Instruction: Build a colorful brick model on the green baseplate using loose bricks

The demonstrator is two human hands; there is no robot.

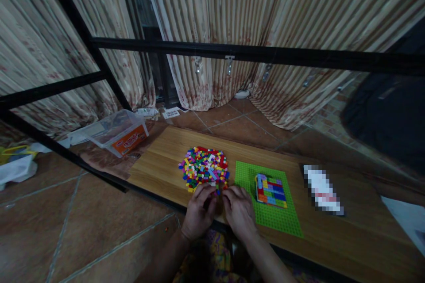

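A pile of small coloured building bricks (206,166) lies on the wooden table in front of me. At its near edge my left hand (201,210) is closed, fingers bent and thumb drawn in. My right hand (238,208) is closed just beside it, its fingers curled toward the left one. A few loose bricks (218,189) show between the fingertips; what either hand grips is too small to make out. Right of my hands, a green baseplate (244,172) carries a rectangular block of bricks (272,191) in several colours.
A clear plastic box (113,130) with an orange label stands beyond the table's left end. A phone-like item with a blurred screen (322,189) lies right of the baseplate, and a white sheet (407,221) farther right. A black metal frame (232,48) crosses before the curtains.
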